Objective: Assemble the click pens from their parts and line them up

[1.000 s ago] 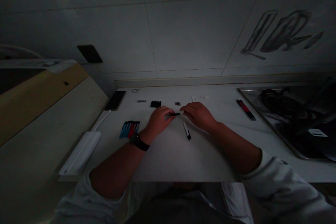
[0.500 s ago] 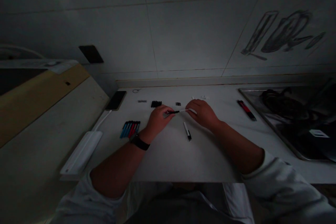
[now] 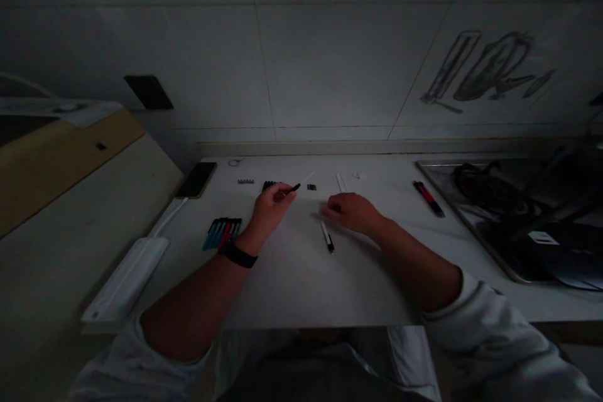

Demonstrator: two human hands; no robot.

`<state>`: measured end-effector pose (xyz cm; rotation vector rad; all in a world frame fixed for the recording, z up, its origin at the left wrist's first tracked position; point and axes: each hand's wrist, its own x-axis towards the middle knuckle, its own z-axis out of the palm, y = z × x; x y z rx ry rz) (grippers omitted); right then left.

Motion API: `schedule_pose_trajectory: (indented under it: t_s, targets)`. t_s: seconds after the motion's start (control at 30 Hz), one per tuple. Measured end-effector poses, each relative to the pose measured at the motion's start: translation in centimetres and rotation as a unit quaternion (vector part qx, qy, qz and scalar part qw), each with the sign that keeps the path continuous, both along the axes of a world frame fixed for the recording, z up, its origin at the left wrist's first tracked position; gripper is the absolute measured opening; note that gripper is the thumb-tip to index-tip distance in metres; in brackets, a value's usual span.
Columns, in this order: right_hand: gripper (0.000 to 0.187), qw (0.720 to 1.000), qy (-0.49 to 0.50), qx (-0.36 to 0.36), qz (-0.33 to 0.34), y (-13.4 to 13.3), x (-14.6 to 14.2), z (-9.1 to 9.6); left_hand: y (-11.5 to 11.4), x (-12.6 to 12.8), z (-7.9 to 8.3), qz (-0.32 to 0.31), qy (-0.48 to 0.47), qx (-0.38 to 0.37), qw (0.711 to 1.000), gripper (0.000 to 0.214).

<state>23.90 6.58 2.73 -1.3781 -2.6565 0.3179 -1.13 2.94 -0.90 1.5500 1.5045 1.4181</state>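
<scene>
My left hand [image 3: 269, 208] is closed on a black pen part [image 3: 296, 187]. A thin, pale refill [image 3: 308, 178] sticks out of this part, up and to the right. My right hand [image 3: 353, 211] hovers with loosely curled fingers and nothing visible in them. Just below its fingertips, a white pen barrel [image 3: 326, 235] with a black end lies on the table. Beyond the right hand lie thin white refills [image 3: 341, 183], partly hidden by it. Behind the left hand is a row of black pieces [image 3: 270, 184], partly covered. A small dark cluster [image 3: 311, 187] sits between the hands.
Blue and red pen barrels [image 3: 222, 232] lie left, by my watch strap. Small springs [image 3: 245, 181], a phone [image 3: 196, 180] and a white power strip [image 3: 126, 277] are farther left. A red-black pen [image 3: 428, 199] lies right, near a metal-rimmed sink [image 3: 464, 220].
My right hand has let go of the refill end and come down toward the white barrel. My left hand keeps the black part, now tilted upward. The view has shifted slightly.
</scene>
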Motion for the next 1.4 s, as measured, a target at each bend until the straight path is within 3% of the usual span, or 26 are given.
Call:
schedule_pose_trajectory:
  t_s: [0.13, 0.3, 0.37, 0.47, 0.57, 0.7, 0.8, 0.97, 1.1, 1.4]
  targets:
    - [0.050, 0.995, -0.093, -0.021, 0.043, -2.1, -1.4, 0.0, -0.2, 0.1, 0.1, -0.014, -0.015, 0.004, 1.000, 0.024]
    - [0.031, 0.991, -0.114, -0.020, 0.068, -3.5, -2.2, 0.4, -0.2, 0.2, 0.1, -0.017, -0.014, -0.002, 1.000, 0.025]
    - [0.027, 0.995, -0.052, -0.026, 0.078, -3.1, -2.0, 0.3, -0.2, 0.2, 0.1, -0.015, -0.022, -0.009, 1.000, 0.026]
    - [0.023, 0.986, 0.128, -0.065, 0.087, -2.0, -1.6, -0.1, -0.1, 0.1, 0.0, -0.009, -0.040, -0.019, 0.999, 0.027]
    - [0.024, 0.939, 0.301, -0.141, 0.084, -0.8, -1.3, -0.9, 0.0, 0.2, 0.1, -0.011, -0.053, -0.024, 0.998, 0.027]
    - [0.024, 0.885, 0.424, -0.182, 0.068, 0.5, -1.0, -2.0, -0.1, 0.1, 0.2, -0.026, -0.043, -0.021, 0.999, 0.026]
    - [0.022, 0.876, 0.462, -0.134, 0.035, 1.5, -0.6, -2.7, -0.2, 0.1, 0.1, -0.029, -0.016, -0.004, 0.999, 0.024]
    - [0.016, 0.906, 0.424, 0.005, 0.001, 2.6, 0.3, -3.0, -0.2, -0.1, -0.1, -0.032, 0.048, 0.041, 0.998, 0.017]
    - [0.013, 0.923, 0.372, 0.094, 0.019, 2.5, 0.6, -2.7, -0.1, -0.2, -0.3, -0.030, 0.113, 0.075, 0.990, 0.014]
    - [0.020, 0.947, 0.235, 0.200, 0.088, 1.9, 0.7, -2.1, -0.5, -0.1, 0.1, -0.036, 0.203, 0.098, 0.974, 0.010]
